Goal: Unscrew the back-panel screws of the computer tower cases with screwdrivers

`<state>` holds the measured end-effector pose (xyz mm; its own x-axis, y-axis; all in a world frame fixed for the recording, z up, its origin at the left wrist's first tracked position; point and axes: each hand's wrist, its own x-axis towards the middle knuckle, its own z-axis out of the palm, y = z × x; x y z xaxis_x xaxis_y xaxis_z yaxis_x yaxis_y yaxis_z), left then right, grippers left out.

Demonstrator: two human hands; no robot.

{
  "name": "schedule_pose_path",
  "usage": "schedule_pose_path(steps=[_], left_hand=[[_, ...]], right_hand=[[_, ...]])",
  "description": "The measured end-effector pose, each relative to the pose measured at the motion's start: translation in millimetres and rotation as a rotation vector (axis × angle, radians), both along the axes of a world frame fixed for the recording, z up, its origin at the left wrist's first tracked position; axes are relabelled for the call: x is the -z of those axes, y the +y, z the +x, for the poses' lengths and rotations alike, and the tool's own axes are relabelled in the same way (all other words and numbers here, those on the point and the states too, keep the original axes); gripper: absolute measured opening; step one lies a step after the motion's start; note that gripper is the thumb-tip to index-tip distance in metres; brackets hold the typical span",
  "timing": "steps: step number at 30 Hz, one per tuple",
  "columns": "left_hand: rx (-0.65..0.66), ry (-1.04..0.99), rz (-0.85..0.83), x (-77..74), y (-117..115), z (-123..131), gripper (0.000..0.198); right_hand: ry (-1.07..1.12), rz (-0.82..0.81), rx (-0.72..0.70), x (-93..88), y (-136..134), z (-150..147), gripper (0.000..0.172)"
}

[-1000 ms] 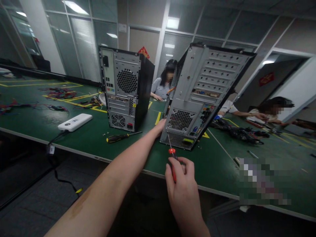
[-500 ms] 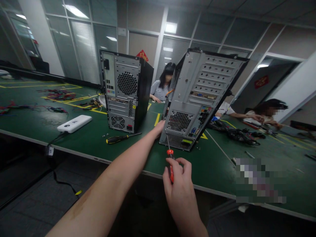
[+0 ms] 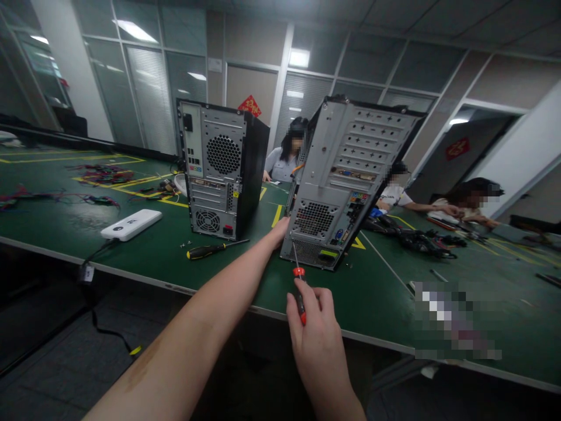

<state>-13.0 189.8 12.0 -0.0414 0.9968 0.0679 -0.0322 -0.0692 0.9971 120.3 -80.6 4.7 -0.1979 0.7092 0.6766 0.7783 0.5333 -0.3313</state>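
Note:
A grey computer case (image 3: 350, 175) stands tilted on the green table (image 3: 385, 292), its rear panel facing me. My left hand (image 3: 280, 227) reaches behind the case's left edge; its fingers are hidden. My right hand (image 3: 313, 330) is closed around a red-handled screwdriver (image 3: 298, 280), whose thin shaft points up at the lower left of the rear panel.
A second, black computer case (image 3: 221, 169) stands upright to the left. A yellow-and-black screwdriver (image 3: 210, 249) and loose screws lie before it. A white box (image 3: 131, 224) with a cable sits further left. Cables (image 3: 421, 240) lie at right. Other people sit across the table.
The grey case and my right hand with the screwdriver have shifted slightly left and up in view; the grip and the left hand's place on the case stay the same.

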Motion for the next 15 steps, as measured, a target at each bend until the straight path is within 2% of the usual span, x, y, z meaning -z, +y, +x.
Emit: schedule_pose_path(steps=[5, 11, 15], left_hand=[[-0.011, -0.056, -0.02, 2.0, 1, 0, 0.034], [0.002, -0.088, -0.026, -4.9, -8, 4, 0.035], [-0.005, -0.056, -0.027, -6.4, -10, 4, 0.035]], right_hand=[[0.007, 0.007, 0.01, -0.6, 0, -1, 0.027], [0.069, -0.013, -0.05, -4.0, 0, -2, 0.015], [0.099, -0.02, -0.078, -7.0, -3, -2, 0.024]])
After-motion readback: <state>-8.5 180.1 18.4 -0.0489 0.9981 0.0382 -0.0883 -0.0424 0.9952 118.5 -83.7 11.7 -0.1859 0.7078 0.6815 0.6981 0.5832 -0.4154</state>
